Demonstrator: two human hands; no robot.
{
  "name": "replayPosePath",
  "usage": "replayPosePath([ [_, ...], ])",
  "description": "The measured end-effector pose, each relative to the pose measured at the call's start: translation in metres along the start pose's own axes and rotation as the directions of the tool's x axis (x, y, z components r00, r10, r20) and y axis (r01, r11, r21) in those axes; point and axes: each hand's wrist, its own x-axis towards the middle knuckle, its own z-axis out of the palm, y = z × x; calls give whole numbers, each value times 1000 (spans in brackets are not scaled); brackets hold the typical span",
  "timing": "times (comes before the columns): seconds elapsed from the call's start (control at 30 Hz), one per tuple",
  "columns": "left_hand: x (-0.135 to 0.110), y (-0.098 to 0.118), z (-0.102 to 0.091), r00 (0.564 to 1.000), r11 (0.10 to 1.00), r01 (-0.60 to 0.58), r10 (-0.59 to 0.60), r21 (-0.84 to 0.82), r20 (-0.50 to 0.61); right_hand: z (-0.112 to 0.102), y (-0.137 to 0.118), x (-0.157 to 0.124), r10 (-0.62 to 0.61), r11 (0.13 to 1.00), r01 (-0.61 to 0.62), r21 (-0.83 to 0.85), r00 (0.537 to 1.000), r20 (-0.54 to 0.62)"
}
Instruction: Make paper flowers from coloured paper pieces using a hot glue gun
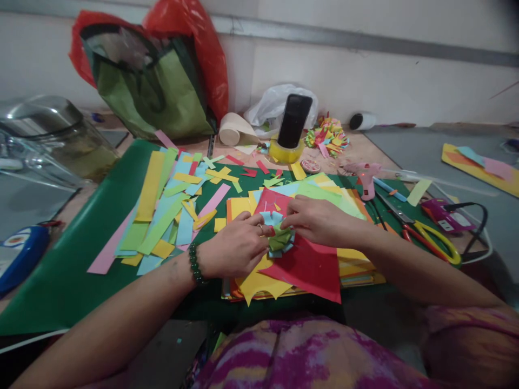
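Between my two hands sits a small piece of folded paper (279,241), green on top with blue pieces around it and a bit of red. My left hand (245,237), with a green bead bracelet at the wrist, pinches its left side. From the right, my right hand (311,219) closes its fingertips on the upper edge. The fingers cover part of the folded paper. Beneath it lies a red sheet (316,270), which rests on a stack of coloured paper (359,266). A yellow cut-out piece (259,283) pokes out below my left hand.
Paper strips (162,216) cover the green mat (81,248) at left. On the right lie a pink glue gun (367,181), scissors (417,229) and a purple device (448,216). Behind stand a phone (294,121) in a yellow tape roll (286,151), a green bag (154,92) and a glass jug (87,154).
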Motion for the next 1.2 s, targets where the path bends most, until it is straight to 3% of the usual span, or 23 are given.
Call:
replayPosePath([
  [0.13,-1,0,-2,1000,1000,-6,6,9,17,-3,0,8,-142,983,143,-115,990,19],
  [0.3,-3,2,-3,999,1000,15,-16,23,45,-1,-1,18,-202,966,211,-149,977,73],
  [0.8,-4,3,-1,999,1000,-14,14,7,43,3,-14,29,-119,978,152,-140,968,219],
  [1.1,-7,-6,-12,998,1000,26,-27,-10,-53,-8,-8,24,-147,980,160,-119,983,114],
  [1.2,-9,-12,-17,989,997,77,-77,-4,-128,-6,-9,25,-173,975,189,-120,976,132],
])
